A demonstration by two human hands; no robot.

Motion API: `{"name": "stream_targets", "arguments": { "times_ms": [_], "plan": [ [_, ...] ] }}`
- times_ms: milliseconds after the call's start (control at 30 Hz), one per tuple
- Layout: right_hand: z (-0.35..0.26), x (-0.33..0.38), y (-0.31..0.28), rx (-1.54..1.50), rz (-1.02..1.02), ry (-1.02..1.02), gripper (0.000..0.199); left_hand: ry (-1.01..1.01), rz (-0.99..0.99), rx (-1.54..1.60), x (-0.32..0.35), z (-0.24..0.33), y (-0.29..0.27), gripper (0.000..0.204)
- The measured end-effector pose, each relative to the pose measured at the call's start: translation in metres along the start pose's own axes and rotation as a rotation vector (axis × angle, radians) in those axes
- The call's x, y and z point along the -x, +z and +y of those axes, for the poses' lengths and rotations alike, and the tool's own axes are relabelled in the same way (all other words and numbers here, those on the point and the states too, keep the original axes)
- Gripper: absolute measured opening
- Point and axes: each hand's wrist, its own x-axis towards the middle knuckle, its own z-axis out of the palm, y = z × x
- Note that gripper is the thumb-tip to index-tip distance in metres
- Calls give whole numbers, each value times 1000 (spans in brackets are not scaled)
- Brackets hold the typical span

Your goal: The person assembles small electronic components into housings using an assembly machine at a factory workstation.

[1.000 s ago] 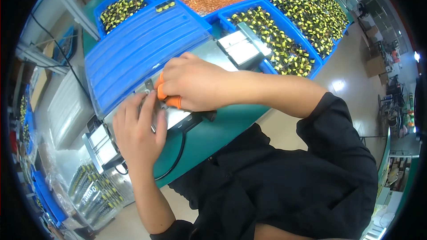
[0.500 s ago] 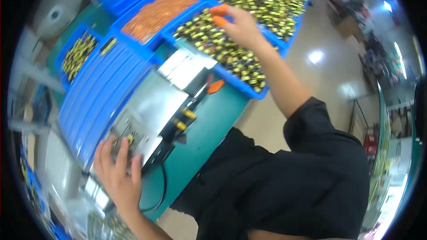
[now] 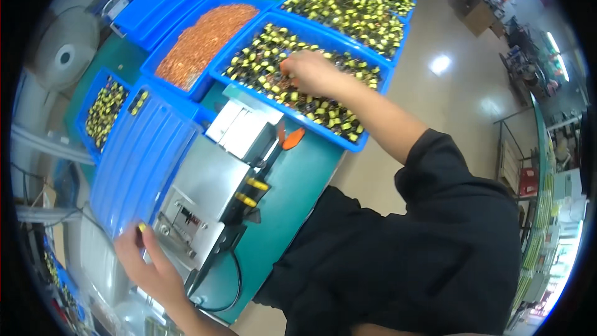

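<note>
Left hand (image 3: 149, 269), shifted off the metal fixture (image 3: 186, 221), pinches a small yellow part (image 3: 142, 227) between nearly closed fingertips (image 3: 151, 246); right hand (image 3: 312, 73), lowered among yellow-and-black components (image 3: 339, 112), hides its grip.

Glossy blue plastic is seen in the parts bin (image 3: 339, 139) and the ribbed tray (image 3: 140, 152), while a rough surface is formed by metallic-looking, copper-coloured pieces (image 3: 202, 46). The bench device (image 3: 208, 174) is faced in smooth, shiny metal; matt black cloth is worn as a shirt (image 3: 398, 255); light is mirrored by the glossy floor (image 3: 429, 112).
</note>
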Motion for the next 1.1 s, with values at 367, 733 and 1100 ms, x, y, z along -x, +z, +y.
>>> {"name": "stream_targets", "arguments": {
  "times_ms": [367,733,1100],
  "plan": [
    [11,9,-6,-548,339,204,18,-49,-138,-55,-179,-88,99,36],
    [2,10,-17,-553,296,201,38,-29,-282,84,-198,-82,123,41],
    [-12,17,-39,-1639,194,57,23,123,-79,18,-72,-37,10,31]
  ]
}}
